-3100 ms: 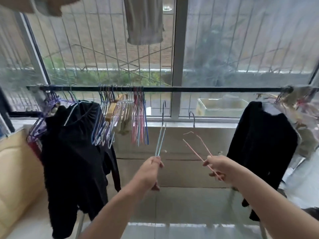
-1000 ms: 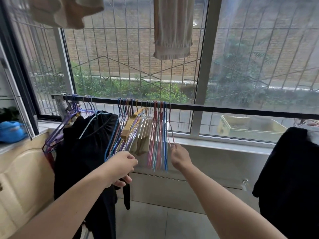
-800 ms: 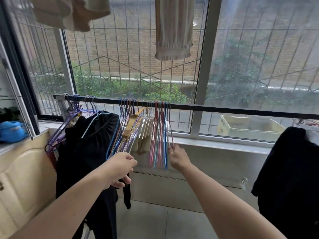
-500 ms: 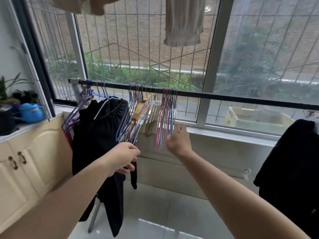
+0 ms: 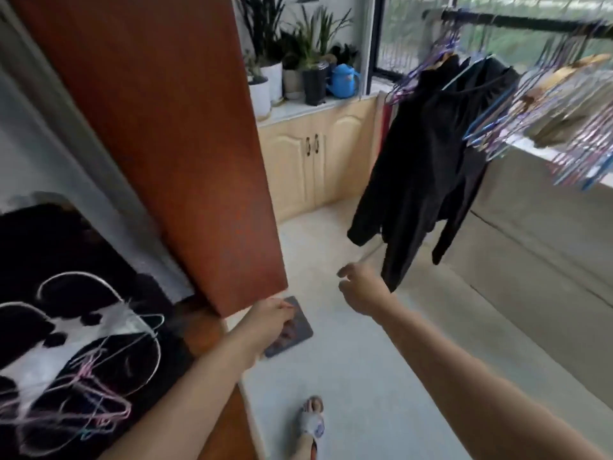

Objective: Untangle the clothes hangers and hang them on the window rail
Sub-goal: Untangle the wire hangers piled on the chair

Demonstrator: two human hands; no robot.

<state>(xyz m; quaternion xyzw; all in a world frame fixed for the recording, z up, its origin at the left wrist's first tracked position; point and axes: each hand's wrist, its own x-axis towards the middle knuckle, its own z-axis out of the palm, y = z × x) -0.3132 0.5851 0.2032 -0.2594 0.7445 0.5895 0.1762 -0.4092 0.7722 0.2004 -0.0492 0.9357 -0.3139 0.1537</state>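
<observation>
Several thin wire hangers (image 5: 83, 393), pink, blue and white, lie in a tangled heap at about eight o'clock on a black and white spread (image 5: 49, 293). Just right of it an orange-brown wooden panel (image 5: 159, 127) slants down from the top. The left hand (image 5: 268, 318) hangs at the panel's lower corner, its grip loosely curled with nothing in it, over a small dark mat (image 5: 295, 330) on the pale floor (image 5: 381, 376). At six o'clock a foot in a sandal (image 5: 311, 423) stands on the floor. The right hand (image 5: 360, 288) floats near the centre, its grip half open and empty, just beside the hem of a black garment (image 5: 428, 167). That garment hangs from the black window rail (image 5: 517, 23) at one o'clock, where many more coloured hangers (image 5: 564, 121) are bunched at two o'clock, blurred. At twelve o'clock potted plants (image 5: 298, 61) and a blue watering can (image 5: 343, 79) stand on a tabletop above cream cupboard doors (image 5: 308, 167).
</observation>
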